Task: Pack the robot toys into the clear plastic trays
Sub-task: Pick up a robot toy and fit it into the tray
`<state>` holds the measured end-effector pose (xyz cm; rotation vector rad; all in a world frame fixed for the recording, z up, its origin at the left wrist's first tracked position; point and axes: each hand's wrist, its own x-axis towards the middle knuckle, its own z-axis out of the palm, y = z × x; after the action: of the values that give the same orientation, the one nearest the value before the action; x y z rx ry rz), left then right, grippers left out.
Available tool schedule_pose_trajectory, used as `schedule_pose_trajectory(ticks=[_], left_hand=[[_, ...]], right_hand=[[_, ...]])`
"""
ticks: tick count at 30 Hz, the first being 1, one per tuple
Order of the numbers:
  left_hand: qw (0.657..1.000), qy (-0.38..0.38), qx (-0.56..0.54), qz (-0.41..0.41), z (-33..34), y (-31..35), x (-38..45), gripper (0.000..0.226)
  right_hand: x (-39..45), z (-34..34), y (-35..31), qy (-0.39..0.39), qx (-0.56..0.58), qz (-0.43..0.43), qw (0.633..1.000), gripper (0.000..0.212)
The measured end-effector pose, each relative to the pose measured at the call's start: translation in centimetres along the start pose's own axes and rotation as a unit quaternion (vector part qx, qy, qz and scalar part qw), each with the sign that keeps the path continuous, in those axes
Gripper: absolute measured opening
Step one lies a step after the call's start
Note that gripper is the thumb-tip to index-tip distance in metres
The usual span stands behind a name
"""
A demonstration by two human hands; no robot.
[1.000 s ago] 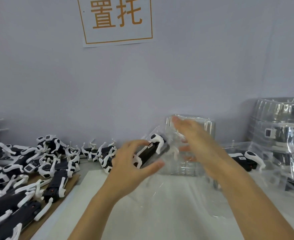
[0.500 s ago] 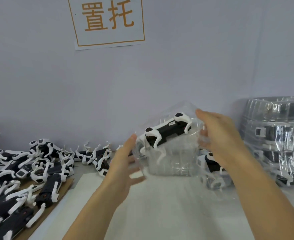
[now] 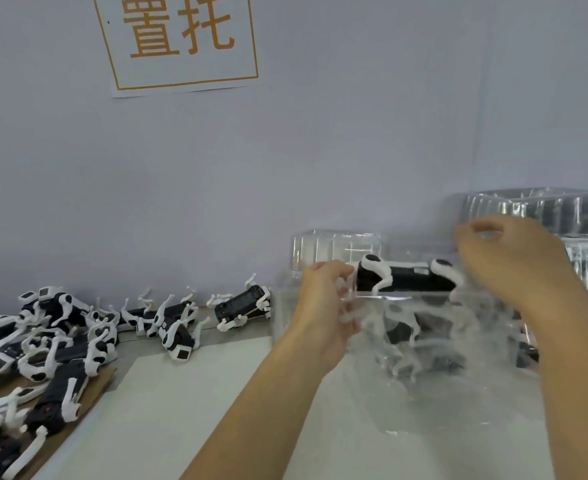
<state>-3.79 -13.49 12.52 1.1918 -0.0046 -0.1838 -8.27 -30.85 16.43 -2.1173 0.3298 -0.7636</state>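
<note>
A: Item, toy (image 3: 406,277)?
B: Black-and-white, lying in clear tray (image 3: 424,341), held above table (image 3: 188,393).
A: Hands?
B: Left hand (image 3: 323,306) fingers curled on tray's left edge; right hand (image 3: 507,265) pinching its right rim.

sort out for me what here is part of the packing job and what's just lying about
Part of the job:
- black-and-white robot toy in the clear plastic tray
- left hand and right hand gripping that tray
- heap of loose black-and-white robot toys
- stack of clear plastic trays

Just about:
- white wall sign with orange characters
</note>
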Motion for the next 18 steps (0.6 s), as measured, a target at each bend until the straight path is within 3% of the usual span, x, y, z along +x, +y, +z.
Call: schedule_pose_trajectory(ticks=[3, 6, 9, 13, 18], left_hand=[[0.999, 0.006, -0.038, -0.005, 1.2, -0.5, 0.6, 0.02], [0.998, 0.003, -0.059, -0.008, 2.1, -0.5, 1.1, 0.018], [0.999, 0.006, -0.033, -0.019, 3.0, -0.9, 1.8, 0.033], [0.995, 0.029, 0.093, -0.002, 4.5, -1.2, 2.6, 0.042], [0.946, 0.066, 0.312, 0.061, 4.2, -1.3, 4.0, 0.053]], right_hand=[[0.0, -0.1, 0.4, -0.002, 0.013, -0.008, 1.0, 0.037], [0.1, 0.0, 0.3, 0.071, 0.055, -0.035, 0.995, 0.036], [0.2, 0.0, 0.1, 0.102, 0.063, -0.051, 0.991, 0.034], [0.0, 1.0, 0.7, 0.007, -0.072, -0.034, 0.997, 0.034], [0.4, 2.1, 1.1, 0.003, -0.129, 0.017, 0.991, 0.032]])
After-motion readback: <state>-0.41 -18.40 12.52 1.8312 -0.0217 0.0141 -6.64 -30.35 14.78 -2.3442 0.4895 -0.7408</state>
